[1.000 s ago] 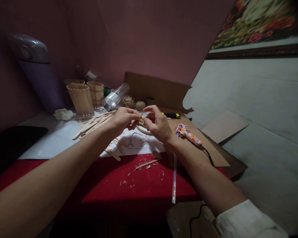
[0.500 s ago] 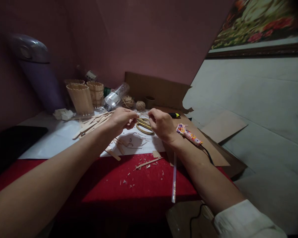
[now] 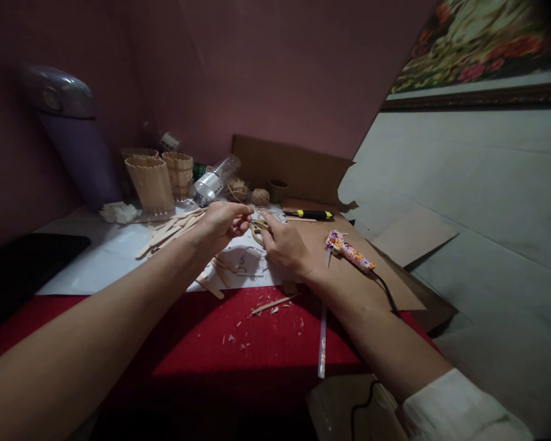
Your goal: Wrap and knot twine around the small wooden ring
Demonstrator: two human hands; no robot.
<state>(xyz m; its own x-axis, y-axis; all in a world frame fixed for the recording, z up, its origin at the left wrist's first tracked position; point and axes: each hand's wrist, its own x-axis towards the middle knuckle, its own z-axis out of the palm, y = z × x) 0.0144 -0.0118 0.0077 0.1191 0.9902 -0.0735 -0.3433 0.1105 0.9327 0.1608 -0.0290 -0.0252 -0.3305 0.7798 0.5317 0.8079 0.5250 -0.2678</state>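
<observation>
Left hand (image 3: 229, 220) curled, right hand (image 3: 282, 244) loosely bent, any hold indistinct, near round-looped golden scissors (image 3: 256, 232).

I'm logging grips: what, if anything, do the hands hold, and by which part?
It cannot be told: the left hand looks pinched, but anything in it is too small to make out. The right hand partly hides the scissors; no grip shows.

Wooden sticks (image 3: 171, 234) lie left of the scissors (image 3: 256, 229), glue gun (image 3: 351, 252) right.
</observation>
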